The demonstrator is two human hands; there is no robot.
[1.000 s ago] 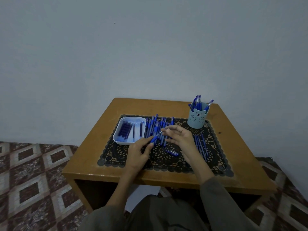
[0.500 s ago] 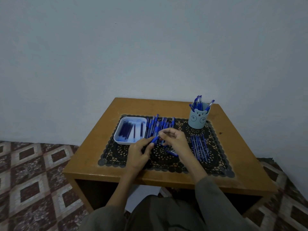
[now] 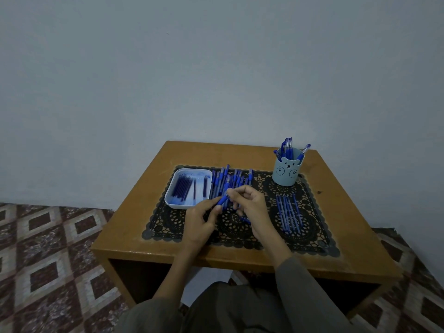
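My left hand (image 3: 200, 218) pinches a blue pen (image 3: 222, 200) by its grip end over the black lace mat (image 3: 312, 239). My right hand (image 3: 251, 204) pinches the pen's far end with its fingertips, the two hands almost touching. Behind them lies a row of blue pens (image 3: 230, 180). A white tray (image 3: 176, 199) with several dark refills sits to the left. More loose pen parts (image 3: 288, 213) lie in a row to the right. A small blue part (image 3: 245, 220) lies under my right palm, mostly hidden.
A light-blue bear-face cup (image 3: 287, 173) with several pens stands at the table's back right. The small wooden table (image 3: 144, 222) stands against a plain wall, with patterned floor tiles on both sides. My knees are under its front edge.
My right hand has moved left and closer to my left hand, closing its fingertips on the pen's end. The left hand has stayed in place.
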